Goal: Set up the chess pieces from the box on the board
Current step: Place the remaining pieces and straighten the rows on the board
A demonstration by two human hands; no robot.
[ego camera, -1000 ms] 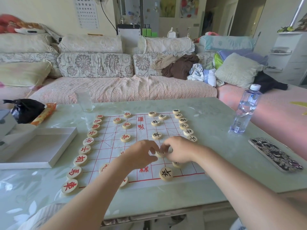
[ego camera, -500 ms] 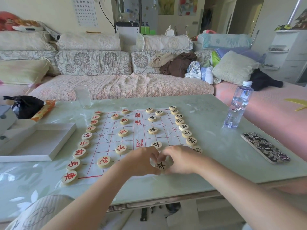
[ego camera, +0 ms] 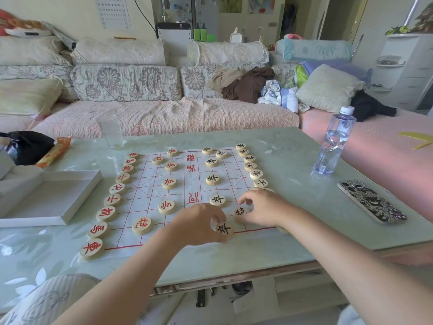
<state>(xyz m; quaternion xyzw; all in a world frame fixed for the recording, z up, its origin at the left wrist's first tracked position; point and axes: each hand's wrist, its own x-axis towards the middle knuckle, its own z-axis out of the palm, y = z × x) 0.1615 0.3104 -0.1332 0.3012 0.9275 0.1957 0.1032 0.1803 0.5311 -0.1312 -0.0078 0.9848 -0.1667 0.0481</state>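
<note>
A white cloth chess board [ego camera: 150, 184] with red grid lines lies on the table. Round wooden pieces with red characters [ego camera: 106, 213] line its left side, black-character pieces [ego camera: 256, 174] its right, several more stand inside. My left hand [ego camera: 196, 225] pinches a black-character piece [ego camera: 225, 229] at the board's near edge. My right hand [ego camera: 262, 208] has curled fingers around another black-character piece [ego camera: 240, 212] just right of it. The white box [ego camera: 50, 200] sits left of the board, with no pieces visible inside.
A clear water bottle [ego camera: 335, 140] stands at the table's right, a patterned phone [ego camera: 371, 201] lies near it. A drinking glass [ego camera: 110, 131] stands behind the board. A black bag [ego camera: 25, 146] and orange packet [ego camera: 54, 152] lie far left. A sofa runs behind the table.
Both hands were together over one piece near the board's near middle. Now they have parted: the left holds a piece at the near edge, the right sits on a piece further right.
</note>
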